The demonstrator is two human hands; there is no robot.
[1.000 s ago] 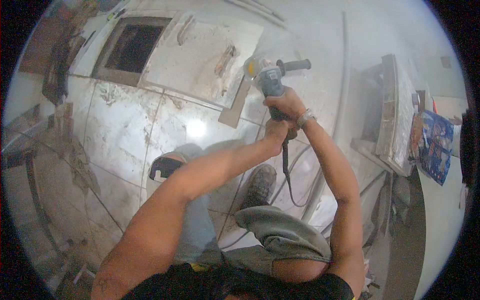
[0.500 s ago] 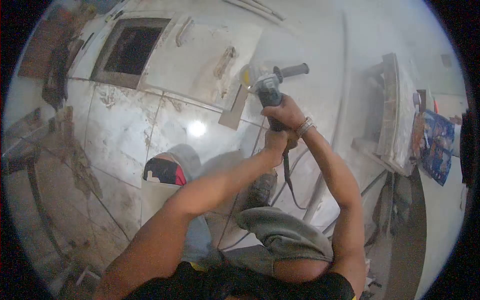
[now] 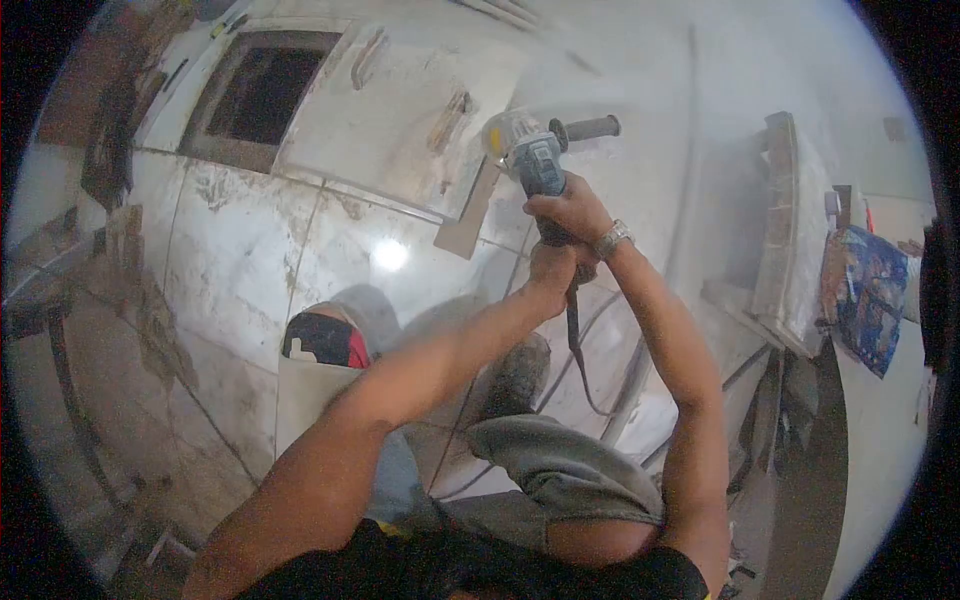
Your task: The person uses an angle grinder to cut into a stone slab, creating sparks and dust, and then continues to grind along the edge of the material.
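Observation:
Both my hands are wrapped around the dark body of an angle grinder [image 3: 541, 168], its head pointing away from me. My right hand [image 3: 578, 212], with a watch [image 3: 612, 238] at the wrist, grips the body just behind the head. Behind it, my left hand [image 3: 556, 272] is closed around the rear end, where the cord [image 3: 574, 340] trails down. The side handle [image 3: 590, 128] sticks out to the right, held by neither hand. The grinder's guard and disc end overlaps the right edge of a large pale slab [image 3: 400, 120] with brownish smears. Dust blurs the disc.
Left of the slab is a dark square opening [image 3: 262, 95] in the tiled floor [image 3: 230, 230]. A small flat strip [image 3: 462, 225] lies by the slab's corner. At right stand stacked pale panels [image 3: 785, 230] and a blue printed bag [image 3: 865, 295]. Whitish dust hangs at upper right.
The grinder's head has turned slightly, showing more of its top. Both hands keep their grip and have barely shifted. The view has moved a little.

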